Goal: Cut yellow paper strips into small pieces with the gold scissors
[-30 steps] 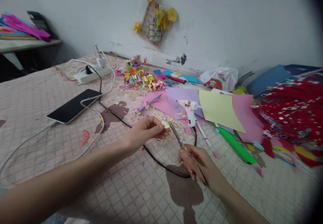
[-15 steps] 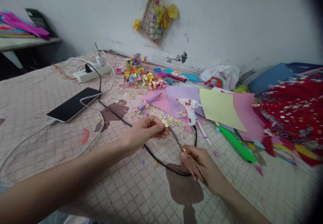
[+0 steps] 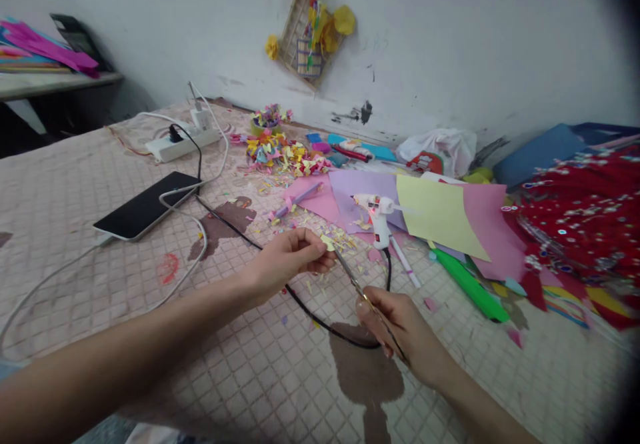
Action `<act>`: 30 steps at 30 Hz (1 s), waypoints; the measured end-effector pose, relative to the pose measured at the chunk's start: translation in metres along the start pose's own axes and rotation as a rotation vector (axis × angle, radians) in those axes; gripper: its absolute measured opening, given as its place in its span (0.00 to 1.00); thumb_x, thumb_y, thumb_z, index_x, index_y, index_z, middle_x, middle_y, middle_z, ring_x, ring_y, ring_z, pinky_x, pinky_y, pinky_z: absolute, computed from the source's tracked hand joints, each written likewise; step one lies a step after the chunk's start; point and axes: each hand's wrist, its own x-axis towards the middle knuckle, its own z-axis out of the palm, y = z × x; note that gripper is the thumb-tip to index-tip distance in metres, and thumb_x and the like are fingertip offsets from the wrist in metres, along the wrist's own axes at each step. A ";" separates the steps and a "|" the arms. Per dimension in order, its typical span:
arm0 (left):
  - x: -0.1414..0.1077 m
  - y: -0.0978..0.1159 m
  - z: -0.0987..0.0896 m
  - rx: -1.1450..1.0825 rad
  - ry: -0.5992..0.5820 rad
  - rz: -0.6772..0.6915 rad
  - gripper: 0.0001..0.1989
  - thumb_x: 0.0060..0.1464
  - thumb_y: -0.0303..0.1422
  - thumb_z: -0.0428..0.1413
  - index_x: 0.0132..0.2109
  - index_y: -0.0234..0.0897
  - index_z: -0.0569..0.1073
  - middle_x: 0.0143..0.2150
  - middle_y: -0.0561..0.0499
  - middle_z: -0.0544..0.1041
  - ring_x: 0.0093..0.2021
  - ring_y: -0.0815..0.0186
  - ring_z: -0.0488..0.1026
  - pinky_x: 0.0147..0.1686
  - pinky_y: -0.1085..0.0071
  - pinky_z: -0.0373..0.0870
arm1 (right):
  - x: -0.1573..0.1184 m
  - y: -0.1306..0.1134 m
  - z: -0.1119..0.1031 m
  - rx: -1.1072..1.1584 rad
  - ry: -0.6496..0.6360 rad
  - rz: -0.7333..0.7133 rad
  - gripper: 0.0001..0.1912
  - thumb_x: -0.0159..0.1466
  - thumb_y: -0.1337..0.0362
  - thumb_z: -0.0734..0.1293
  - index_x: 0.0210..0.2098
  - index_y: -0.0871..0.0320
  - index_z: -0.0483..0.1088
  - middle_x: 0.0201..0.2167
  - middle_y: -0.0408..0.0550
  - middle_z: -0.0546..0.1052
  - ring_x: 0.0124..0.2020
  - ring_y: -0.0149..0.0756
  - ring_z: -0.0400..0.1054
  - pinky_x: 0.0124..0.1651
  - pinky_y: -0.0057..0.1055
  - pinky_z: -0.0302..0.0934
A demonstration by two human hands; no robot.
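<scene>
My left hand [image 3: 300, 255] pinches a small pale yellow paper piece [image 3: 327, 243] between thumb and fingers. In my right hand [image 3: 395, 321] are metal scissors [image 3: 354, 280], their blades pointing up and left to the edge of that piece. Small paper scraps [image 3: 345, 239] lie scattered just beyond both hands. A white glue gun [image 3: 379, 217] rests behind the scissors, partly on coloured sheets, among them a yellow one [image 3: 440, 211] and a purple one [image 3: 345, 197].
A black cable [image 3: 320, 324] loops beneath both hands. At the left lie a dark tablet [image 3: 147, 205] and a white power strip [image 3: 183, 145]. Cut paper pieces [image 3: 283, 154] are heaped at the back. A green object [image 3: 470, 286] and red beaded fabric [image 3: 585, 211] are at the right.
The view has shifted very slightly. Both hands keep nearly the same position, with the scissors still at the yellow piece.
</scene>
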 end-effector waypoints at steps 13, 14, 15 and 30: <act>-0.001 0.003 0.000 0.041 0.011 0.007 0.06 0.51 0.30 0.55 0.31 0.32 0.65 0.28 0.50 0.74 0.30 0.70 0.72 0.34 0.71 0.67 | 0.000 0.000 -0.002 -0.050 -0.006 -0.012 0.23 0.62 0.48 0.55 0.19 0.57 0.54 0.13 0.36 0.55 0.16 0.26 0.50 0.19 0.24 0.44; -0.001 0.003 0.000 0.045 0.016 0.011 0.07 0.51 0.31 0.55 0.31 0.32 0.65 0.28 0.50 0.74 0.30 0.70 0.72 0.34 0.71 0.67 | 0.000 0.000 -0.002 -0.058 -0.007 -0.013 0.22 0.62 0.48 0.55 0.19 0.57 0.53 0.13 0.36 0.55 0.16 0.26 0.51 0.19 0.24 0.44; -0.001 0.004 0.000 0.052 0.020 0.014 0.07 0.51 0.31 0.55 0.31 0.32 0.65 0.28 0.50 0.74 0.29 0.70 0.72 0.33 0.71 0.67 | 0.000 0.001 -0.002 -0.066 -0.006 -0.013 0.22 0.62 0.48 0.55 0.19 0.56 0.53 0.13 0.36 0.55 0.16 0.26 0.51 0.19 0.24 0.44; -0.001 0.007 -0.001 0.138 0.003 0.036 0.08 0.51 0.32 0.55 0.31 0.32 0.63 0.27 0.51 0.74 0.29 0.71 0.72 0.32 0.73 0.68 | 0.001 0.001 -0.005 -0.183 0.004 -0.014 0.20 0.62 0.52 0.58 0.19 0.56 0.53 0.13 0.36 0.55 0.16 0.27 0.51 0.19 0.25 0.42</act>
